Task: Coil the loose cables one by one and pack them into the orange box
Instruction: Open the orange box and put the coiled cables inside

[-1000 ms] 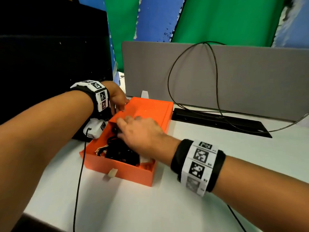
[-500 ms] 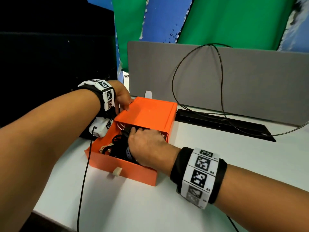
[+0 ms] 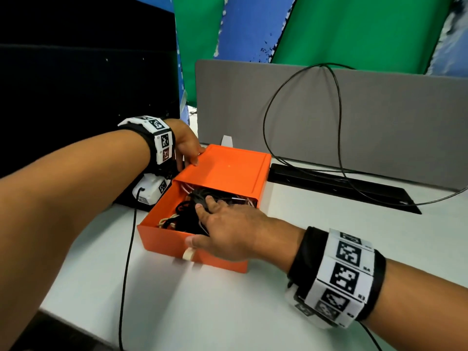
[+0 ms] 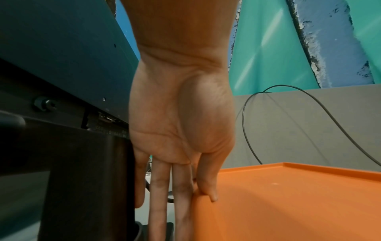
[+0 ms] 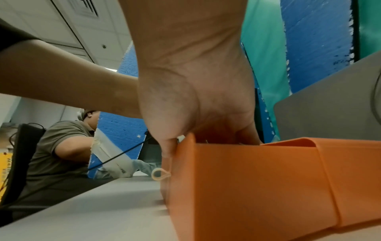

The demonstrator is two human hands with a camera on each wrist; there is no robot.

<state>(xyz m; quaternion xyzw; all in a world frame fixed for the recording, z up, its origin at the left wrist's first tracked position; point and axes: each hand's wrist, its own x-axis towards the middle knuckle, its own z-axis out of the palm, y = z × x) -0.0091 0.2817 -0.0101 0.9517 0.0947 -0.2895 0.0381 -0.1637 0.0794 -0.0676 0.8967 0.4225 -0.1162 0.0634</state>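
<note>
right grip [image 3: 228, 231] presses cables [image 3: 184, 212]; left grip [image 3: 186, 145] touches box [image 3: 228, 171] edge

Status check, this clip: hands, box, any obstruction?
Left hand braces orange box cover, fingers straight. Right hand presses cables down inside, thumb outside front wall. Cables bunch at cover mouth; may snag.

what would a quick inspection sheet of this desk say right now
surface: white table, orange box standing on it.
job's things: drawer half out of its sleeve; coiled cables inside.
clutter: black slotted tray behind box.
grippers: left hand steadies sleeve, fingers straight; right hand presses cables, thumb outside front wall.
cables: black cable loops up before grey divider, outside box.
surroundings: green and blue panels; seated person beyond.
</note>
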